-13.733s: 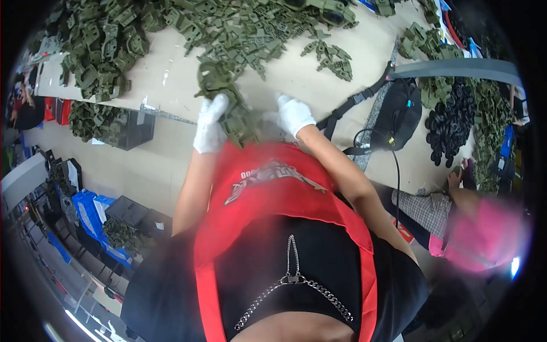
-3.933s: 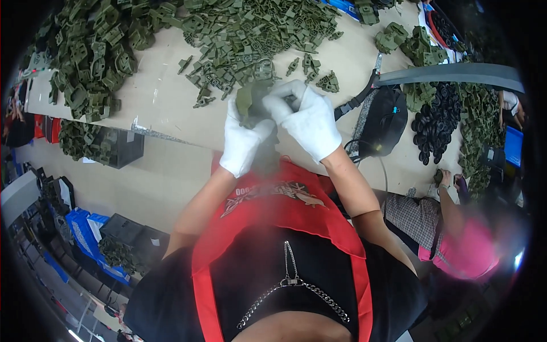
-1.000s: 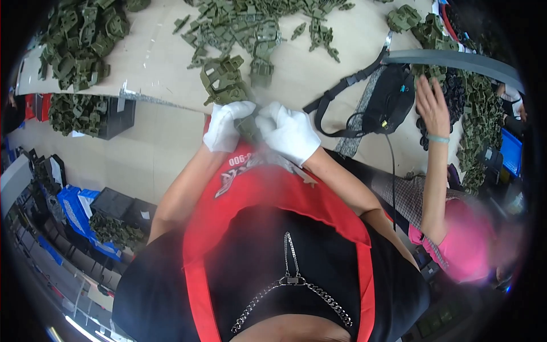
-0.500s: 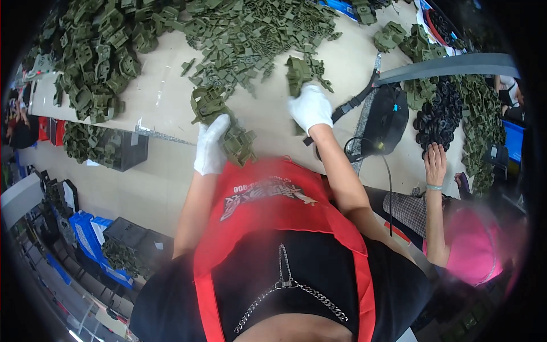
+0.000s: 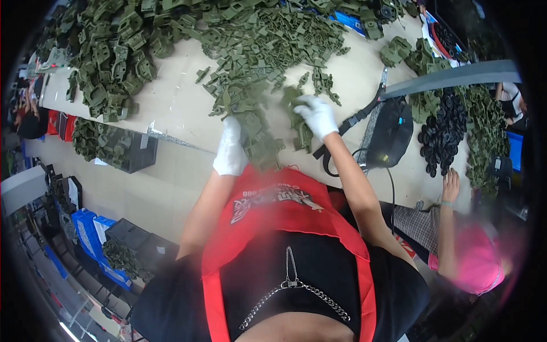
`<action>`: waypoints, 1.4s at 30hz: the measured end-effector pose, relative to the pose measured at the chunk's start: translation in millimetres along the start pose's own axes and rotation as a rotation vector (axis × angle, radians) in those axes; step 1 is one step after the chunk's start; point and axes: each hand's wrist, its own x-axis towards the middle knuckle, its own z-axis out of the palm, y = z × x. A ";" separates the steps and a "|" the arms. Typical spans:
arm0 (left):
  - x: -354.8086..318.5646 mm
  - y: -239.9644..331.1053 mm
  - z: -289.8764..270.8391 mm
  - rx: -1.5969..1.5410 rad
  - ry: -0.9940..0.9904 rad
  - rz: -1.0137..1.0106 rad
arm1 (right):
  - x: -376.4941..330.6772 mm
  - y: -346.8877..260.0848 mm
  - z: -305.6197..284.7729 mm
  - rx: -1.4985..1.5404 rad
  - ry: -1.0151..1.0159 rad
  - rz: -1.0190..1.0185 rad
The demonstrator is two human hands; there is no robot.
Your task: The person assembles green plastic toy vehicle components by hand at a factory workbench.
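Note:
Both my hands wear white gloves over a pale worktable (image 5: 364, 74) strewn with olive-green plastic parts. My left hand (image 5: 231, 149) rests at the table's near edge, against a small heap of green parts (image 5: 259, 139); its grip is hidden from view. My right hand (image 5: 317, 114) lies farther out, its fingers closed on a stack of green parts (image 5: 297, 119) that hangs beneath it. A wide spread of loose green parts (image 5: 268, 43) sits just beyond both hands.
A big mound of green parts (image 5: 111, 54) fills the table's left. A black device (image 5: 390, 132) with straps and cable lies to the right, beside black round parts (image 5: 441, 131). Another person in pink (image 5: 476, 262) reaches up a hand (image 5: 451, 185) at lower right. Bins (image 5: 122, 151) stand below.
My right hand has moved a little farther out and left onto the stack of parts. My left hand has shifted slightly along the table edge. The person's hand at right has dropped lower.

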 end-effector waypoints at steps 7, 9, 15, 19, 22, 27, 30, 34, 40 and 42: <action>-12.6 11.6 48.9 0.189 -0.104 0.118 | -38.3 -153.5 -64.9 -0.175 0.126 -0.638; -14.4 12.7 54.2 0.192 -0.124 0.201 | -42.2 -167.1 -60.9 -0.136 0.118 -0.520; -16.7 4.9 44.9 0.191 -0.125 0.255 | -49.1 -184.4 -67.9 -0.082 0.127 -0.458; -17.1 25.9 68.4 0.222 0.031 0.197 | -50.4 -191.4 -70.8 -0.026 0.184 -0.475; -11.0 35.9 74.8 0.229 -0.113 0.275 | -26.1 -179.1 -56.0 0.102 0.249 -0.568; -3.8 42.3 53.0 -0.127 -0.147 0.224 | -26.3 -170.4 -62.7 0.648 -0.144 -0.046; -2.3 33.8 66.2 0.050 -0.127 0.440 | -67.7 -174.8 -47.0 1.117 -0.182 0.098; -4.6 21.8 76.6 -0.111 -0.067 0.363 | -55.9 -175.7 -56.3 1.022 -0.139 0.188; -64.1 66.4 16.9 1.298 -0.341 0.030 | -25.4 -123.6 -105.7 -0.169 -0.292 -0.248; -71.5 108.4 69.7 1.360 -0.038 0.329 | -45.5 -133.3 -106.1 -0.240 -0.378 -0.336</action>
